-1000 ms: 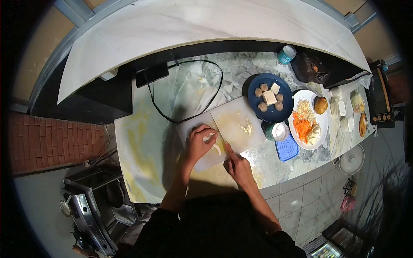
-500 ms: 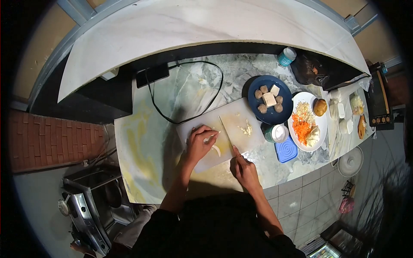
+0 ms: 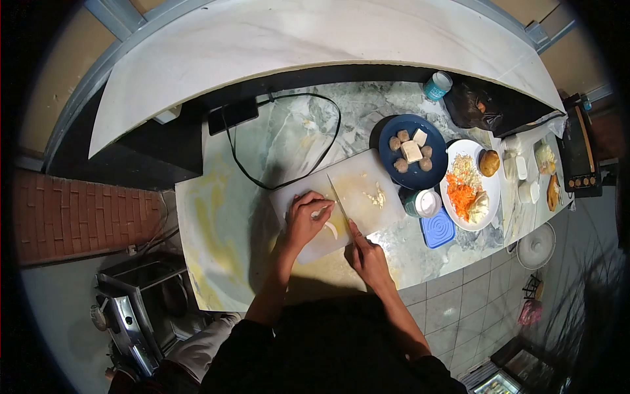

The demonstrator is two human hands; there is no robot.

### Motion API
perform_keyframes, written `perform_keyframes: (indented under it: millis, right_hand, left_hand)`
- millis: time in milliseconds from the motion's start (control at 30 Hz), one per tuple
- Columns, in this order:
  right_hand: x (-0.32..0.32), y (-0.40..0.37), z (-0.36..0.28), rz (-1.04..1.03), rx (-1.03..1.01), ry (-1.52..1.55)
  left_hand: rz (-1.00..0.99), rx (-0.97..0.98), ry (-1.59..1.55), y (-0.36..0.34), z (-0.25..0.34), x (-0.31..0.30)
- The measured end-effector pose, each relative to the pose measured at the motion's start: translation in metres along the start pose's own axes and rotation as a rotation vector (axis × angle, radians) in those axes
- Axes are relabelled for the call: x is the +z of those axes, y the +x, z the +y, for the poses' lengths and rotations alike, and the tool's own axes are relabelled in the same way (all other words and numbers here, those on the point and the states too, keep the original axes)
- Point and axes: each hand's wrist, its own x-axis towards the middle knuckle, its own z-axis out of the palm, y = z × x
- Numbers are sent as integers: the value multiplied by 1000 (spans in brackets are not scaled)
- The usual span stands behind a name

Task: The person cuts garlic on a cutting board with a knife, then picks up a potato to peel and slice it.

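Observation:
My right hand [image 3: 369, 259] is closed around the handle of a kitchen knife [image 3: 338, 199]. Its long blade points away from me, over the white cutting board [image 3: 308, 246]. On the left part of the board, my left hand [image 3: 307, 218] curls its fingers over a small white vegetable piece [image 3: 319, 213], mostly hidden, close beside the blade. A curved white slice [image 3: 332, 229] lies just below those fingers. Finely chopped pale bits [image 3: 377, 197] rest on the board to the right of the knife.
Right of the board stand a dark blue plate [image 3: 430, 177] with meatballs and tofu, an open jar [image 3: 428, 204], a blue lid [image 3: 438, 230] and a white plate [image 3: 474, 225] of shredded vegetables. A black cable [image 3: 338, 131] loops behind. Another person's grey clothing [image 3: 200, 348] shows lower left.
My right hand and the knife have moved left, bringing the blade closer to my left hand's fingertips. My left hand has stayed nearly in place. The other person at lower left has shifted.

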Motion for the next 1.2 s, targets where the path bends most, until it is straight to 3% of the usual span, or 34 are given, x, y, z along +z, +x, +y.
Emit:
perform_keyframes:
  millis: [533, 1200]
  right_hand:
    - [-3, 1, -2, -28, -7, -114]
    - [-8, 2, 1, 59, -3, -35]
  left_hand:
    - [9, 10, 9, 1, 1, -1]
    - [11, 0, 20, 0, 0, 0]
